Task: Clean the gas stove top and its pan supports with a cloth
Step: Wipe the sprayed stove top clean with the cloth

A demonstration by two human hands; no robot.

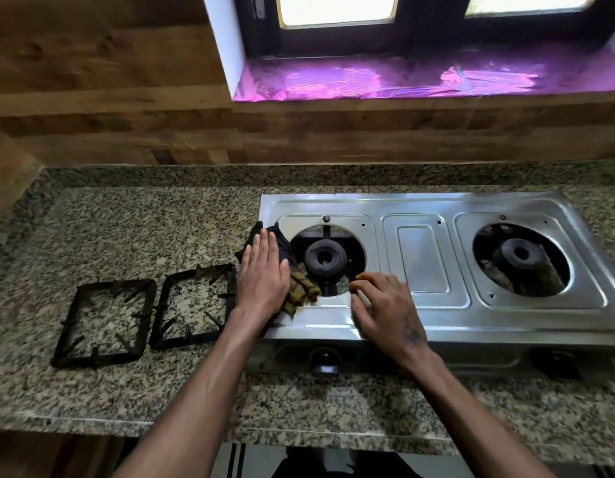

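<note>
A steel two-burner gas stove [423, 257] sits on the granite counter, both burners bare. My left hand [263, 274] lies flat, fingers straight, pressing a dark and olive cloth [301, 291] onto the stove's left edge beside the left burner [325, 258]. My right hand [385, 308] rests on the stove top just in front of that burner, fingers bent with their tips touching the steel. Two black square pan supports [104, 322] [194, 305] lie side by side on the counter left of the stove.
The right burner [520, 258] sits in its open round cutout. Control knobs [325, 362] face me on the stove's front. A wood-panelled wall rises behind the counter [144, 222], and a window sill with shiny purple covering [402, 79] is above.
</note>
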